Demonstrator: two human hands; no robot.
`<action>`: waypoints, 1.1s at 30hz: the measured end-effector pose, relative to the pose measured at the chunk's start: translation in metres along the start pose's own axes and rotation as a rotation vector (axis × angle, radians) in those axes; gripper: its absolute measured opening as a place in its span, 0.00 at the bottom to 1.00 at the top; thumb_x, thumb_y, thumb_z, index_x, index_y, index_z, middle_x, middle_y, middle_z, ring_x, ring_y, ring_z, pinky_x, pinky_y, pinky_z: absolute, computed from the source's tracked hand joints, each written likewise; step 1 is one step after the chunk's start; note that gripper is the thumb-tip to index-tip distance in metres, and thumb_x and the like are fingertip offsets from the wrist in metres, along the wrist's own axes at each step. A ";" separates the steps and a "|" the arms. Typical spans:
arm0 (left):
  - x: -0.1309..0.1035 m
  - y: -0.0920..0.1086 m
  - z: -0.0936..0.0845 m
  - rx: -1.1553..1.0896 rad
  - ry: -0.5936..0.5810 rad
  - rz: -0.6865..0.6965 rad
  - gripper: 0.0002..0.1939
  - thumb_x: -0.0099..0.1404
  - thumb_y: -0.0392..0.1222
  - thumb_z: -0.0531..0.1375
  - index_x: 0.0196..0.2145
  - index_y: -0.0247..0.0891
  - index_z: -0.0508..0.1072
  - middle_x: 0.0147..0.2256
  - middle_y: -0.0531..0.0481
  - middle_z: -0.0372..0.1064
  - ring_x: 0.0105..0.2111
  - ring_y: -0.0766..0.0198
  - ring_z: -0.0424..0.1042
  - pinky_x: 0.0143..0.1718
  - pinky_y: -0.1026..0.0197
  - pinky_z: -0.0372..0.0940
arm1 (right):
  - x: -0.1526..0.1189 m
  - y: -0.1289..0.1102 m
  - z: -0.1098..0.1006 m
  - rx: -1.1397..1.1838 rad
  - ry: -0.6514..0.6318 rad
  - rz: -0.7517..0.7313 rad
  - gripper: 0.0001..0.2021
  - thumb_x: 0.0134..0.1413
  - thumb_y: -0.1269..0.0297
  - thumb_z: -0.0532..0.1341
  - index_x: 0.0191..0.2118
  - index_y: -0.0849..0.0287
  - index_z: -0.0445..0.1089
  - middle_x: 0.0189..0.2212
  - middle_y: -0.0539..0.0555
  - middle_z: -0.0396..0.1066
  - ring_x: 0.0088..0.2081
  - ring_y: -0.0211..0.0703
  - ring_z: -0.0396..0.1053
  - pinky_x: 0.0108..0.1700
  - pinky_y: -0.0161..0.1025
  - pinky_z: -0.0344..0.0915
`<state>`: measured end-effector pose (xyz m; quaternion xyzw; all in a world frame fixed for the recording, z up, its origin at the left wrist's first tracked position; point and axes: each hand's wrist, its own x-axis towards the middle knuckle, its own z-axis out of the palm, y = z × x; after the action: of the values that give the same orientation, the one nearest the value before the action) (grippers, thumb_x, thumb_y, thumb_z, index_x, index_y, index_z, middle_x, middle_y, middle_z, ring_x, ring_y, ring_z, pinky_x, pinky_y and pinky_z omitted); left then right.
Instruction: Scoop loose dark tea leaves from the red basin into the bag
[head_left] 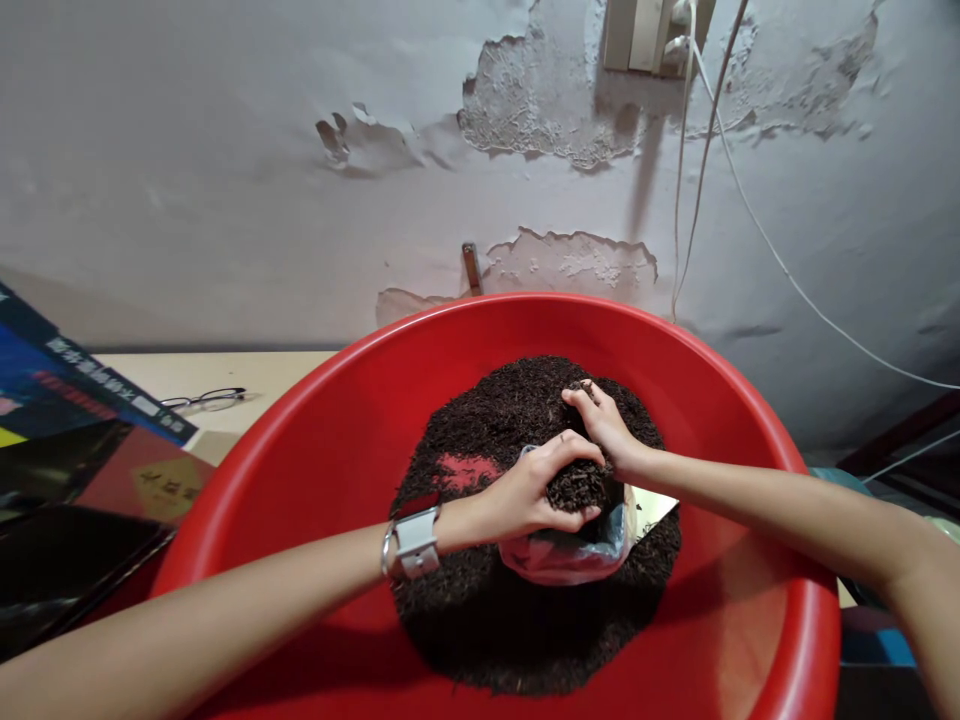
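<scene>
A heap of dark, dry loose tea leaves [495,405] lies in a big red plastic basin [352,430]. Amid it stands a clear plastic bag [562,562] with its mouth up. My left hand [551,480], with a pale-strapped watch [417,540] on its wrist, curls around a clump of leaves over the bag's mouth. Just behind it, my right hand [604,425] has its fingers closed on a smaller bunch of leaves. Beside the bag on the right is a pale yellowish flat piece [651,512], partly covered. The bag's inside is mostly hidden by my left hand.
Glasses [206,400] rest on the pale table [292,365] behind the basin's left side. Dark printed boxes or bags [97,420] crowd the left edge. White cables [712,120] hang from a socket [652,35] on the peeling wall [225,180].
</scene>
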<state>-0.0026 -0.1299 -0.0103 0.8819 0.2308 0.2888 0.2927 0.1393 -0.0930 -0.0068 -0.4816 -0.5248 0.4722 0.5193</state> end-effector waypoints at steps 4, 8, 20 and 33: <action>0.000 0.000 0.000 0.041 -0.037 0.008 0.17 0.57 0.40 0.62 0.44 0.40 0.65 0.44 0.48 0.64 0.45 0.61 0.65 0.50 0.59 0.61 | 0.001 0.000 0.000 0.018 -0.052 -0.013 0.10 0.44 0.57 0.58 0.29 0.57 0.58 0.26 0.46 0.60 0.33 0.36 0.57 0.38 0.33 0.56; -0.002 -0.001 0.000 0.139 -0.179 0.078 0.20 0.56 0.40 0.63 0.47 0.39 0.66 0.46 0.45 0.62 0.45 0.59 0.66 0.48 0.59 0.63 | -0.001 -0.003 0.002 0.036 -0.096 0.003 0.10 0.44 0.58 0.58 0.28 0.58 0.58 0.25 0.45 0.59 0.30 0.35 0.57 0.35 0.33 0.56; 0.000 0.003 -0.001 0.332 -0.317 0.071 0.24 0.57 0.43 0.64 0.50 0.39 0.67 0.45 0.42 0.64 0.44 0.56 0.68 0.45 0.59 0.64 | -0.001 0.000 0.001 -0.035 -0.211 -0.126 0.10 0.47 0.59 0.59 0.30 0.58 0.59 0.26 0.44 0.60 0.31 0.34 0.56 0.37 0.33 0.55; 0.003 0.004 0.000 0.381 -0.359 -0.034 0.20 0.58 0.43 0.63 0.49 0.40 0.69 0.44 0.45 0.67 0.42 0.56 0.70 0.42 0.59 0.65 | -0.005 0.000 0.001 -0.049 -0.233 -0.096 0.10 0.49 0.58 0.58 0.31 0.58 0.59 0.24 0.44 0.57 0.28 0.33 0.55 0.31 0.32 0.55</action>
<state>0.0008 -0.1311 -0.0067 0.9542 0.2400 0.0739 0.1624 0.1383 -0.0977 -0.0076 -0.4104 -0.6153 0.4866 0.4650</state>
